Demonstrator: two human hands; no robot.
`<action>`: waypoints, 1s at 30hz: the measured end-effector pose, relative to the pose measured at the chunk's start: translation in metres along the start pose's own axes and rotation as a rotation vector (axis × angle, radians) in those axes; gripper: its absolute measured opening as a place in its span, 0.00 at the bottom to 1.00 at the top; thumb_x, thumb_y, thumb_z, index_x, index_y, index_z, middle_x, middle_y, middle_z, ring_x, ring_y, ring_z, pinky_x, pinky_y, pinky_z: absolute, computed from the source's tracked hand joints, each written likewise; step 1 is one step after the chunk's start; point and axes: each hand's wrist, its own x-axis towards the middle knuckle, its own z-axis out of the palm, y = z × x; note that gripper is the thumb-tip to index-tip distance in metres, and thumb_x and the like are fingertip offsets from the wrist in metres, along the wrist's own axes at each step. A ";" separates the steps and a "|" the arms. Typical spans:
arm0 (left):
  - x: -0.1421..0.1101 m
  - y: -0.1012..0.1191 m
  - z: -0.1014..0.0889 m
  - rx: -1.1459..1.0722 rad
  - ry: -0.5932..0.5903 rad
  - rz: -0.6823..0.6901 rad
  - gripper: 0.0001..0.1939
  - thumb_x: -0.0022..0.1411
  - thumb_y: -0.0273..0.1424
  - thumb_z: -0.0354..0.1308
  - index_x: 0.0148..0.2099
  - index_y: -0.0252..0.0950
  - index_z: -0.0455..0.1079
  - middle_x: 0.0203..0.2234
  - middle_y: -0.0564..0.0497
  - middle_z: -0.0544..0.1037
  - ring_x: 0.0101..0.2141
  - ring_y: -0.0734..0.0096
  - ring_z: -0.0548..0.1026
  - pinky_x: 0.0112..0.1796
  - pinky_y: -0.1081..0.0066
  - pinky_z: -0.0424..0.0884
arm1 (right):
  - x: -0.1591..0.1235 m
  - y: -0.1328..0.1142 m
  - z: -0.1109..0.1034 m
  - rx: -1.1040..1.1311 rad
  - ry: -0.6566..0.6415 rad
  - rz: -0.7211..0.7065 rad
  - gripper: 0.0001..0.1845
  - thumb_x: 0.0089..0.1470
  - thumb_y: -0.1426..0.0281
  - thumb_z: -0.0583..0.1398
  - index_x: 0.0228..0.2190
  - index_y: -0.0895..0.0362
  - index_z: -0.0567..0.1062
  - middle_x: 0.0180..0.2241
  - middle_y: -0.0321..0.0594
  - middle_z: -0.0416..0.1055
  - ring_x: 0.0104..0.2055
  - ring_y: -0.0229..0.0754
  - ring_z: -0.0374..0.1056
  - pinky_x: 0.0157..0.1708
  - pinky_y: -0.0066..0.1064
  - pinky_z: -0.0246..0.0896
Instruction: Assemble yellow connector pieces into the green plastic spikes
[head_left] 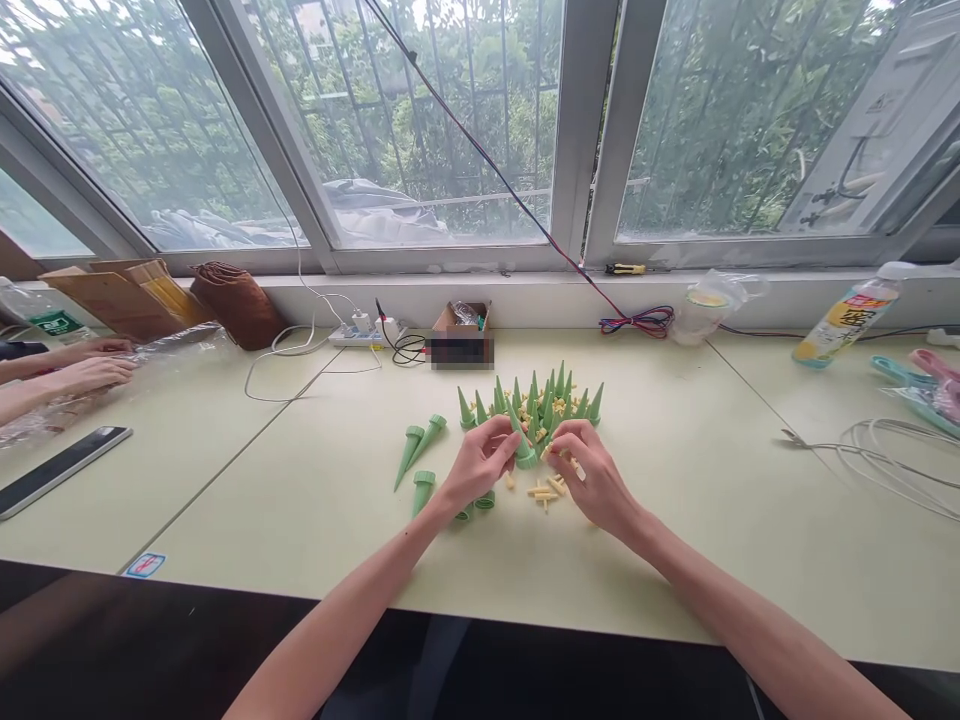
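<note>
My left hand grips a green plastic watering spike, its pointed end up and its wide cap down. Just to the right, my right hand is pinched on a small pale yellow plastic piece, partly hidden by the fingers. Behind both hands stands a cluster of upright green spikes with yellow pieces among them. Several loose yellow T-shaped pieces lie on the table between my hands. Left of my left hand lie more green spikes, some partly covered by the wrist.
The pale green table runs below a windowsill. Toward the back are a small cardboard box, a power strip and coiled wires. A bottle and cable stand right. Another person's hands and a phone are left.
</note>
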 end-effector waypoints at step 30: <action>-0.001 0.001 0.000 0.102 -0.089 0.035 0.14 0.67 0.41 0.55 0.37 0.35 0.66 0.25 0.53 0.68 0.23 0.76 0.67 0.22 0.76 0.66 | -0.004 0.001 -0.002 0.026 -0.144 -0.100 0.10 0.68 0.67 0.52 0.44 0.53 0.72 0.37 0.43 0.72 0.34 0.41 0.69 0.33 0.33 0.69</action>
